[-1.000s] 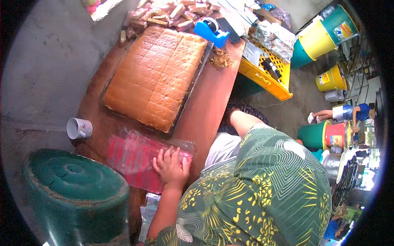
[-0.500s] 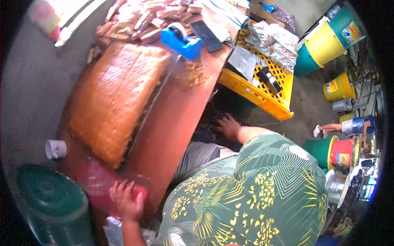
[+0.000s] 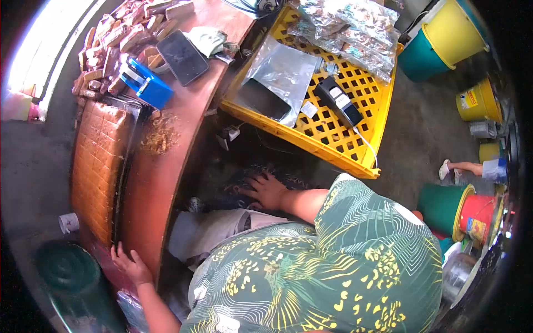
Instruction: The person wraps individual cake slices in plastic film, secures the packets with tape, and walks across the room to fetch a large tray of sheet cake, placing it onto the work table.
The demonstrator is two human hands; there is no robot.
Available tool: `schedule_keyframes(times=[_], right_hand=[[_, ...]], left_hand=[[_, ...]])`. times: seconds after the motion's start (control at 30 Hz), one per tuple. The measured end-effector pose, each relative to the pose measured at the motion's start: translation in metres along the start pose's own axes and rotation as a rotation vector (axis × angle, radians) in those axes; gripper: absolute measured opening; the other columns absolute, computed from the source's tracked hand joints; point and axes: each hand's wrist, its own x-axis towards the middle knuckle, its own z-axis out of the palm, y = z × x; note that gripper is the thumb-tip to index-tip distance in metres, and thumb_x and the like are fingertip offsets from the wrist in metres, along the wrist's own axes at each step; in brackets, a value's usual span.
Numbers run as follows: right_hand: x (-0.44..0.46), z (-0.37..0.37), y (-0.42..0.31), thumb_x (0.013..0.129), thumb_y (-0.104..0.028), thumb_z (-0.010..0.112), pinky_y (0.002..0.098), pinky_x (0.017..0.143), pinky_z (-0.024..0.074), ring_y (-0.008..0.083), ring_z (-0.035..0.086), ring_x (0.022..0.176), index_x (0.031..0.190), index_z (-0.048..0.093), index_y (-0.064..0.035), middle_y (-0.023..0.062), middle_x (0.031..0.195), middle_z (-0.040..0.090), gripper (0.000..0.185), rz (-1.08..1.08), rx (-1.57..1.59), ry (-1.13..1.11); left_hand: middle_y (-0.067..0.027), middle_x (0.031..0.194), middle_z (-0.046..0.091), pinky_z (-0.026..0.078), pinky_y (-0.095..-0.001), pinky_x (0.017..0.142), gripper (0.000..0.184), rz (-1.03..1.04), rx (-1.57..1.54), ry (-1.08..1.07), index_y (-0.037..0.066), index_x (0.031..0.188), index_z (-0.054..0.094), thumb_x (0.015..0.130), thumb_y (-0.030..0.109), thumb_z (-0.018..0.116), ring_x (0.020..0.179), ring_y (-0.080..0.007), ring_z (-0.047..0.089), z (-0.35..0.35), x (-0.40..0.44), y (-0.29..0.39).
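My left hand (image 3: 132,267) lies with its fingers spread on the reddish plastic sheets (image 3: 105,265), beside the near end of a tray. On that tray is a scored brown cake slab (image 3: 100,161). My right hand (image 3: 267,190) has its fingers apart and rests on a dark patterned cloth (image 3: 239,183) beside my lap, holding nothing. A blue tape dispenser (image 3: 149,86) and a black phone (image 3: 182,57) sit past the slab's far end, with brown crumbs (image 3: 160,133) nearby.
Wrapped pieces (image 3: 125,36) are piled on the red table (image 3: 152,205). A yellow crate (image 3: 311,143) holds plastic packets, a dark device and a phone. A white mug (image 3: 69,223) and a green container (image 3: 69,272) stand left. Buckets and a person's legs (image 3: 463,167) are at right.
The view has swung, so the slab and table now show farther left and the crate appears larger. My left hand stays by the plastic sheets; my right hand has come more fully into view.
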Motion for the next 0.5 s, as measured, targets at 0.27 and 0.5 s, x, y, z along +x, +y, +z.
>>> schedule_keyframes(times=[0.27, 0.5], right_hand=[[0.003, 0.001, 0.0, 0.098, -0.042, 0.052, 0.0666, 0.118, 0.0238, 0.0371, 0.033, 0.148, 0.158, 0.038, -0.0296, 0.0163, 0.161, 0.036, 0.063, -0.018, 0.022, -0.009], [0.005, 0.012, 0.006, 0.098, -0.036, 0.049, 0.0674, 0.117, 0.0261, 0.0383, 0.032, 0.149, 0.159, 0.035, -0.0317, 0.0154, 0.161, 0.036, 0.063, -0.047, -0.118, 0.013]], left_hand=[[-0.0146, 0.157, 0.034, 0.029, -0.0547, 0.118, 0.047, -0.053, 0.219, 0.055, 0.01, 0.145, 0.053, 0.104, 0.032, 0.053, 0.145, -0.0372, 0.035, -0.006, -0.008, 0.007], [-0.0129, 0.159, 0.034, 0.03, -0.0571, 0.117, 0.048, 0.004, 0.205, 0.105, 0.012, 0.145, 0.052, 0.103, 0.035, 0.055, 0.145, -0.0364, 0.035, 0.008, -0.01, -0.023]])
